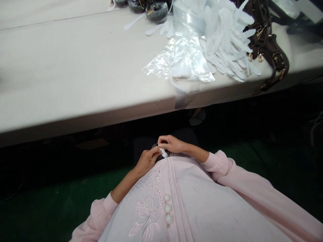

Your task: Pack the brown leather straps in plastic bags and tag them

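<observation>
The left hand [148, 159] is curling inward at the lower middle of the frame, its thumb and forefinger pinching a white toothed strip [164, 154]. The right hand [173, 144] is meeting it from the other side, with bent fingertips closing on the strip's upper end. A dark piece [159, 158] is showing just beside the strip, mostly hidden by the fingers — what it is, I cannot tell. Both hands are working close against the front of the pale pink shirt [196, 195], below the table's edge; the strip is narrow, which is probably why the fingertips are crowding together, and the body is likely giving the wrists some steadiness.

The table [63, 74] is stretching across the upper frame. At its top centre, clear plastic bags [188, 50] are fanning toward the near edge, their ends probably facing the person for easy picking. A heap of white strips [225, 43] is lying just right of them, toothed like the one in hand — presumably kept loose there for the same reason. Brown straps [268, 47] with gold-coloured buckles are trailing over the edge at the upper right. Dark rounded items [156, 12] are sitting along the top of the frame, seemingly film-wrapped, perhaps to guard their surface.
</observation>
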`<state>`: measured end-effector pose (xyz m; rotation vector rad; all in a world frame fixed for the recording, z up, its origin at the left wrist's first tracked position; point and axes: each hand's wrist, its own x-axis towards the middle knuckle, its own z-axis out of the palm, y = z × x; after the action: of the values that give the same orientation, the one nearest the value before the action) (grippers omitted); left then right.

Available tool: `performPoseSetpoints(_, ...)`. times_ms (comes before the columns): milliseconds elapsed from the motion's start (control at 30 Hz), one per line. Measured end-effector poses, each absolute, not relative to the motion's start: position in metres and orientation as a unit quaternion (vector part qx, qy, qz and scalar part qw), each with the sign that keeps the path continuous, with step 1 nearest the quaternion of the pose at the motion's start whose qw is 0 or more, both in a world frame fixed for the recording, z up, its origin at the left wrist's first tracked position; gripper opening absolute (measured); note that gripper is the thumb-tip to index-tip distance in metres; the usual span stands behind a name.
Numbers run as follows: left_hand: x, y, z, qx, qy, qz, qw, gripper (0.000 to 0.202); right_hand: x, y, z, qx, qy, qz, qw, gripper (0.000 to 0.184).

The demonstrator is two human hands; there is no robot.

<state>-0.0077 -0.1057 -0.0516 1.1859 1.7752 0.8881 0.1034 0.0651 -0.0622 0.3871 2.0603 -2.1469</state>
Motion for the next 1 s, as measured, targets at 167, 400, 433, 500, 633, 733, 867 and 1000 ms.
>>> performPoseSetpoints(167, -0.005, -0.106, -0.062, 0.453, 0.696, 0.389, 0.399, 0.017, 0.102, 0.081, -0.065, 0.111, 0.619, -0.754, 0.193, 0.026)
performPoseSetpoints(400, -0.002, -0.105, -0.064, 0.341, 0.698, 0.468, 0.42, 0.013, 0.09, 0.075, -0.074, 0.004, 0.742, -0.671, 0.016, 0.011)
performPoseSetpoints(433, -0.002, -0.105, -0.063, 0.338, 0.7, 0.468, 0.42, 0.013, 0.089, 0.072, -0.076, 0.001, 0.739, -0.674, 0.004, 0.011)
performPoseSetpoints(500, -0.003, -0.106, -0.063, 0.342, 0.707, 0.463, 0.411, 0.013, 0.089, 0.067, -0.08, 0.021, 0.72, -0.693, -0.016, 0.013)
performPoseSetpoints(633, -0.001, -0.107, -0.063, 0.36, 0.725, 0.456, 0.369, 0.013, 0.093, 0.057, -0.086, 0.135, 0.638, -0.758, -0.007, 0.02)
performPoseSetpoints(733, 0.001, -0.108, -0.065, 0.381, 0.729, 0.454, 0.342, 0.011, 0.098, 0.052, -0.088, 0.214, 0.58, -0.786, 0.022, 0.027)
performPoseSetpoints(867, 0.002, -0.11, -0.066, 0.455, 0.727, 0.421, 0.293, 0.013, 0.101, 0.054, -0.086, 0.231, 0.567, -0.79, 0.032, 0.029)
performPoseSetpoints(1000, 0.002, -0.108, -0.065, 0.495, 0.726, 0.389, 0.277, 0.016, 0.097, 0.061, -0.078, 0.179, 0.585, -0.789, 0.052, 0.024)
